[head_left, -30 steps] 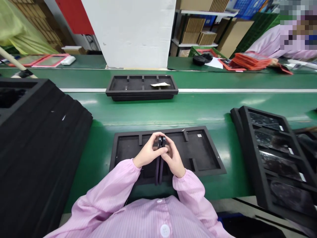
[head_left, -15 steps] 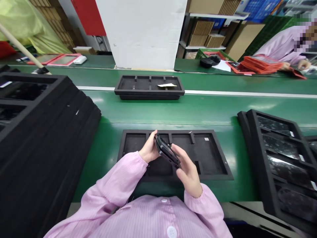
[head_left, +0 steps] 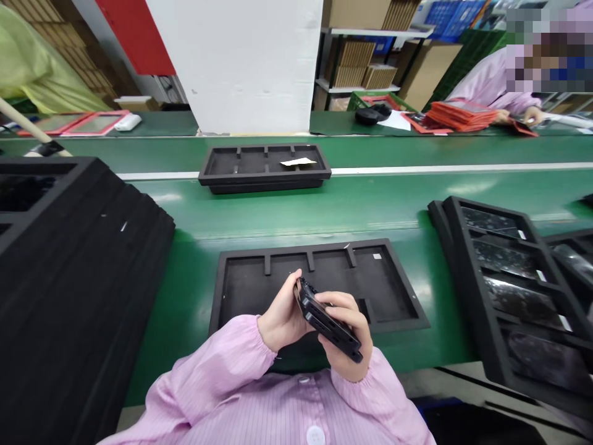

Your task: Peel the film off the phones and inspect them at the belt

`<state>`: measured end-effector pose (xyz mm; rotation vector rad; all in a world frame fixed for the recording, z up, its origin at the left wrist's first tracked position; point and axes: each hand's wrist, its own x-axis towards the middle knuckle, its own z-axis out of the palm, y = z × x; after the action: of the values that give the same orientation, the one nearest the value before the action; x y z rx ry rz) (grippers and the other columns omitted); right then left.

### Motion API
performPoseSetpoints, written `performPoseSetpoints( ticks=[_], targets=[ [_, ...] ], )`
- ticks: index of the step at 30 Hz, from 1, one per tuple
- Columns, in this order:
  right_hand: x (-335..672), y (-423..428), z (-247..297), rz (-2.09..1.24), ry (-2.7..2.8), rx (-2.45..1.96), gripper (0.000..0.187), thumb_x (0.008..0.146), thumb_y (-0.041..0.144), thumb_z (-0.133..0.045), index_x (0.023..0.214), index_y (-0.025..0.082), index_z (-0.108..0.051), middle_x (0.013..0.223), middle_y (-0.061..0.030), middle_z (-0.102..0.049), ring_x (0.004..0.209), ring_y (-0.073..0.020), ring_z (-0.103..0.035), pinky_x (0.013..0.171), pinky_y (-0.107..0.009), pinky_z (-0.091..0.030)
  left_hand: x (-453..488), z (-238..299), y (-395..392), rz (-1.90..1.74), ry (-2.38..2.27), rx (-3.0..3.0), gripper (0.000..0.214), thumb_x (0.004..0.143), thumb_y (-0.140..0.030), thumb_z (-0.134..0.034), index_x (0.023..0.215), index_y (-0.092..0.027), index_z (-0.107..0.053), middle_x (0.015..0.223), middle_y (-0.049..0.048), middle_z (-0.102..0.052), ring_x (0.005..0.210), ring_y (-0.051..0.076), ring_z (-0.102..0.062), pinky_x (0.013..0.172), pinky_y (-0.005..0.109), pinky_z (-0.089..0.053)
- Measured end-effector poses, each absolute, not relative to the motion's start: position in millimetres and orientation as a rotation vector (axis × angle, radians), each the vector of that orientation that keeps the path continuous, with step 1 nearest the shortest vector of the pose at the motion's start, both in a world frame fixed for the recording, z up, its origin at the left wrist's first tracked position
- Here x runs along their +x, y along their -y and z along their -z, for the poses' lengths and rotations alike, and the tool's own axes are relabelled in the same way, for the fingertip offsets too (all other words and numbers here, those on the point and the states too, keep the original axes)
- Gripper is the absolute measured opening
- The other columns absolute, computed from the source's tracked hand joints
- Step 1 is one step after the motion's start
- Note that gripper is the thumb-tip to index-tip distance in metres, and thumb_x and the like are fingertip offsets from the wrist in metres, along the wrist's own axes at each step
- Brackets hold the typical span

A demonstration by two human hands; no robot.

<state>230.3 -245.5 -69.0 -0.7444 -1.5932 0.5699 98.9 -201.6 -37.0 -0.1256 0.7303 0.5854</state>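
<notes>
A pair of thin black phones (head_left: 331, 326), lying one on the other, is held tilted above the tray. My left hand (head_left: 281, 320) grips their upper left end, thumb along the near edge. Around the lower right end are the fingers of my right hand (head_left: 356, 337), pressed on the top face and side. Beneath both hands lies a black foam tray (head_left: 296, 251) with short divider ribs and a small white label at its right; I see no phone in its visible slots. My hands and sleeves hide its front middle.
A tall stack of black trays (head_left: 97, 272) rises at left. At right, tilted trays (head_left: 491, 346) hold dark glossy panels. Farther back on the green bench sits another tray (head_left: 264, 179) with a paper slip. Across the bench, a person in pink handles red-framed pieces (head_left: 458, 116).
The phones have come nearer to my body and turned slightly. My right hand, earlier only touching their end with spread fingers, now wraps around it. The whole view has shifted a little.
</notes>
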Motion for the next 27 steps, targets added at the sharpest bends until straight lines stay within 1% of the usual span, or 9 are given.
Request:
performPoseSetpoints(
  ticks=[4,6,9,12,14,17,21,24,27],
  targets=[
    [231,246,65,-0.588,1.616,-0.694,0.036,0.088,0.027,-0.066,0.122,0.031,-0.055,0.118,-0.0078,-0.066,0.107,-0.0271,-0.062,0.094,-0.05,-0.049,97,34,195,-0.604,-0.724,-0.128,0.059,0.097,-0.057,-0.034,0.061,-0.015,-0.055,0.053,0.0048,-0.057,0.05,0.015,-0.056,0.054,0.027,-0.048],
    [236,249,63,-0.647,1.711,-0.658,0.033,0.089,0.04,-0.064,0.12,0.03,-0.057,0.12,-0.0083,-0.065,0.111,-0.0289,-0.062,0.103,-0.055,-0.043,94,31,190,-0.705,-0.732,-0.093,0.056,0.094,-0.058,-0.036,0.073,-0.013,-0.062,0.062,0.0074,-0.063,0.057,0.019,-0.061,0.06,0.03,-0.051],
    [242,252,64,-0.809,1.761,-0.668,0.046,0.089,0.064,-0.052,0.117,0.028,-0.061,0.13,-0.0102,-0.061,0.121,-0.0328,-0.057,0.109,-0.058,-0.038,85,31,183,-0.935,-0.697,0.068,0.054,0.089,-0.056,-0.038,0.094,-0.011,-0.066,0.078,0.0107,-0.068,0.069,0.022,-0.065,0.067,0.034,-0.054],
    [240,251,69,-0.899,1.545,-0.917,0.045,0.09,0.052,-0.061,0.129,0.03,-0.056,0.137,-0.0107,-0.055,0.127,-0.0292,-0.053,0.104,-0.049,-0.048,80,36,182,-1.08,-0.549,0.268,0.055,0.083,-0.054,-0.044,0.114,-0.013,-0.062,0.099,0.0117,-0.07,0.083,0.025,-0.067,0.072,0.036,-0.054],
    [235,249,71,-1.071,1.419,-1.019,0.046,0.09,0.036,-0.066,0.134,0.031,-0.05,0.132,-0.0098,-0.059,0.115,-0.023,-0.062,0.092,-0.038,-0.057,79,39,183,-1.161,-0.442,0.344,0.059,0.08,-0.052,-0.048,0.131,-0.023,-0.052,0.118,0.0085,-0.068,0.095,0.025,-0.067,0.076,0.036,-0.055],
    [227,248,69,-1.408,1.371,-0.937,0.027,0.093,0.031,-0.062,0.119,0.029,-0.058,0.106,-0.0048,-0.07,0.088,-0.0162,-0.07,0.073,-0.025,-0.06,80,40,186,-1.198,-0.329,0.404,0.075,0.076,-0.049,-0.056,0.145,-0.037,-0.03,0.132,0.0048,-0.061,0.102,0.023,-0.064,0.08,0.036,-0.054],
    [223,251,64,-1.406,1.431,-0.947,0.011,0.093,0.029,-0.061,0.102,0.024,-0.065,0.079,-0.0002,-0.069,0.07,-0.0123,-0.067,0.064,-0.018,-0.057,81,37,191,-1.189,-0.273,0.461,0.09,0.071,-0.056,-0.064,0.15,-0.039,-0.024,0.145,0.0054,-0.052,0.105,0.024,-0.063,0.082,0.036,-0.054],
    [222,253,64,-1.304,1.44,-0.928,0.008,0.092,0.029,-0.061,0.096,0.024,-0.066,0.074,0.0014,-0.068,0.06,-0.0105,-0.064,0.056,-0.014,-0.054,82,35,195,-1.155,-0.225,0.467,0.097,0.068,-0.065,-0.069,0.151,-0.037,-0.026,0.14,0.0083,-0.055,0.111,0.027,-0.063,0.088,0.039,-0.053],
    [222,253,64,-1.243,1.452,-0.898,0.014,0.091,0.026,-0.062,0.104,0.027,-0.068,0.074,0.0029,-0.07,0.058,-0.01,-0.066,0.055,-0.012,-0.054,81,35,198,-1.079,-0.121,0.434,0.1,0.071,-0.071,-0.068,0.153,-0.034,-0.025,0.124,0.0101,-0.065,0.11,0.027,-0.065,0.092,0.041,-0.052]
  ],
)
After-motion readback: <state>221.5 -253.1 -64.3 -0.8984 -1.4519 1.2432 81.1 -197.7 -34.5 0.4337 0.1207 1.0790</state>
